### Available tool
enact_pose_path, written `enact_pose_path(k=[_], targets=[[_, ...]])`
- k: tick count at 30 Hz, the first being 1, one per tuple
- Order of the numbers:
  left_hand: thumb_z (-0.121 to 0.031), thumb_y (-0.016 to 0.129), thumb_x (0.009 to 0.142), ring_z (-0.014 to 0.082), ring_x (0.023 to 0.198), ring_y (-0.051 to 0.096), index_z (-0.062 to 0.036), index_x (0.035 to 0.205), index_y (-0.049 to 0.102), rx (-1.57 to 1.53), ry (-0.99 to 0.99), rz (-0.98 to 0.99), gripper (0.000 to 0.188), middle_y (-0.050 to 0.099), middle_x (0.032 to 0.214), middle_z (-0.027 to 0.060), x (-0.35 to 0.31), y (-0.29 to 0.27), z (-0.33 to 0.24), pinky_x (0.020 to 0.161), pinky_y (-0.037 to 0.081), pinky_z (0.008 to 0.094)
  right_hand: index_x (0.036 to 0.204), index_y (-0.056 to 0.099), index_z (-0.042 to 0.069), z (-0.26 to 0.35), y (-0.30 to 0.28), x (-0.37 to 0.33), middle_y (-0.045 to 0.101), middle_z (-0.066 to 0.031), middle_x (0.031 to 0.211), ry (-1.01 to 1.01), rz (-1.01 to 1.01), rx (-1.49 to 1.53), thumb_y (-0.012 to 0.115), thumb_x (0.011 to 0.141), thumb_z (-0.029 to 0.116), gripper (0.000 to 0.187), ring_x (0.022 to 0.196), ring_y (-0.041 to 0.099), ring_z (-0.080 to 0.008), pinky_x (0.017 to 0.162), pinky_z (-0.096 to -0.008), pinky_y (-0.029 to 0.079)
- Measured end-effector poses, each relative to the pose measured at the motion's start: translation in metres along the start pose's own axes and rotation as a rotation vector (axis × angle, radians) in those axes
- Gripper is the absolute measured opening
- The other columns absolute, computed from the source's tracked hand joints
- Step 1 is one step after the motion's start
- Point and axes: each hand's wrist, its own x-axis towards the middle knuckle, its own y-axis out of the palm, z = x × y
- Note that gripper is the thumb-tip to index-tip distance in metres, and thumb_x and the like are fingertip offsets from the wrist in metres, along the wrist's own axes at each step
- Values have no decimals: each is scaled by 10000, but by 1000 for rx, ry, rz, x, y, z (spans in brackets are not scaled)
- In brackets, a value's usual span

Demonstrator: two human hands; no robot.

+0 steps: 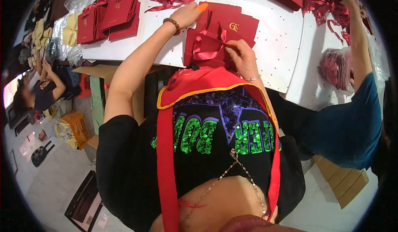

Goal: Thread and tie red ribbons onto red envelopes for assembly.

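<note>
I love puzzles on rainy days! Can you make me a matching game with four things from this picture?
Column one:
1. left hand
2. right hand
3. apron
4. paper bags near the hands

Column two:
A. red with gold marks
B. silvery bangle at its wrist
C. red with a yellow edge
D. brown bead bracelet at its wrist

Pairs: 1-D, 2-B, 3-C, 4-A

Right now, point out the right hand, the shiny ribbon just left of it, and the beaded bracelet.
Right hand (245, 58), head view: middle of the hand.
Shiny ribbon (205, 55), head view: its lower stretch.
Beaded bracelet (175, 24), head view: beads midway along its visible strand.
</note>
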Motion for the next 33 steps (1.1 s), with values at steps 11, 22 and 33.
enact_pose_path(k=[11, 22, 33], targets=[[-76, 531, 738, 142, 733, 587, -59, 949, 620, -206, 348, -4, 229, 618, 765, 45, -44, 1, -17, 661, 457, 265, 911, 586, 21, 2, -2, 3, 552, -125, 797, -7, 6, 9, 598, 771, 60, 146, 708, 556, -262, 632, -303, 441], [-400, 584, 765, 206, 605, 583, -67, 764, 654, 144, 236, 121, 341, 618, 661, 85, -36, 30, -42, 577, 439, 316, 911, 595, 45, 1, 6, 4, 582, -85, 839, -254, -132, -172, 636, 741, 69, 177, 836, 549, -245, 701, -290, 442], [-346, 395, 921, 66, 801, 554, -37, 1202, 487, -841, 200, 319, 428, 586, 1051, 96, -9, -21, -45, 720, 431, 186, 887, 585, 22, 0, -7, 6, 596, -32, 814, 156, 60, 466, 634, 764, 49, 136, 726, 562, -131, 665, -244, 450]])
